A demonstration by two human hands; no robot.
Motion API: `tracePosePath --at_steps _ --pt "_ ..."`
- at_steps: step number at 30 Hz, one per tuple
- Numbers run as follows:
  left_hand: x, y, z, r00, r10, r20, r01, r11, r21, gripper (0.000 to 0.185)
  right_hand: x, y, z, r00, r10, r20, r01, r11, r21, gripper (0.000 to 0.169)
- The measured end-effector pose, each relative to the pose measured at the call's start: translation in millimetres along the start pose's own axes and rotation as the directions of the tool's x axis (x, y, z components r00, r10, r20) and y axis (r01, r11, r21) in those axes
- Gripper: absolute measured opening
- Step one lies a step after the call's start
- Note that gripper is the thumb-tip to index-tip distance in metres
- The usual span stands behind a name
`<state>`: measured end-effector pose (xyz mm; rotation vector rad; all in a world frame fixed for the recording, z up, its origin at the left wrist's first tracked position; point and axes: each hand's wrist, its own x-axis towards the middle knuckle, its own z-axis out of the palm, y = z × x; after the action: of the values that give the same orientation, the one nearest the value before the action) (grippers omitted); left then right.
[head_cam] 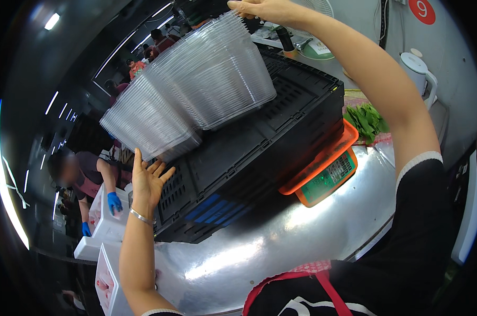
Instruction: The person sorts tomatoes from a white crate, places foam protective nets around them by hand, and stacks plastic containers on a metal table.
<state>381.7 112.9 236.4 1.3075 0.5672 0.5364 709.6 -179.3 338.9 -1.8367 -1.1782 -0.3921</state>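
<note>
Nested clear plastic containers (222, 75) form two tilted blocks side by side above the lid of a black plastic crate (238, 138). At their upper far end my right hand (258, 7) grips the rim corner, partly cut off by the picture's top edge. My left hand (147, 181), with a silver bracelet on the wrist, is at the lower left end of the containers. Its palm faces up and its fingers are spread; the fingertips reach the stack's edge, though whether they bear any weight is unclear. The crate stands on a shiny metal table (230, 256).
Right of the crate sit a scale with an orange pan (321, 162) and leafy greens (366, 122). Behind are a white kettle (416, 67) and a fan (315, 12). At left, a co-worker's blue-gloved hand (114, 203) reaches over a white foam box (110, 221); another foam box (108, 272) stands nearer.
</note>
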Motion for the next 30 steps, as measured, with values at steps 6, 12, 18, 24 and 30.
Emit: tracePosePath --at_steps 6,12,18,24,30 --pt "23 6 -8 0.999 0.033 0.024 -0.032 0.999 -0.043 0.093 -23 13 21 0.992 0.088 -0.094 -0.052 0.942 0.332 0.06" --pt "31 6 -11 0.998 0.061 0.018 -0.06 0.998 -0.031 0.086 -61 8 28 0.997 -0.001 -0.08 0.035 0.906 0.422 0.051" --pt "35 7 -9 0.999 0.047 -0.001 -0.047 0.999 -0.026 0.085 -64 14 32 0.988 -0.084 -0.132 0.126 0.929 0.348 0.044" --pt "34 4 -11 0.999 0.031 0.011 -0.031 0.999 -0.026 0.089 -67 9 33 0.996 0.078 -0.05 -0.049 0.904 0.425 0.034" --pt "31 4 -10 0.999 0.043 0.0 -0.043 0.999 -0.016 0.09 -67 1 30 0.982 0.176 0.061 -0.185 0.867 0.463 0.044"
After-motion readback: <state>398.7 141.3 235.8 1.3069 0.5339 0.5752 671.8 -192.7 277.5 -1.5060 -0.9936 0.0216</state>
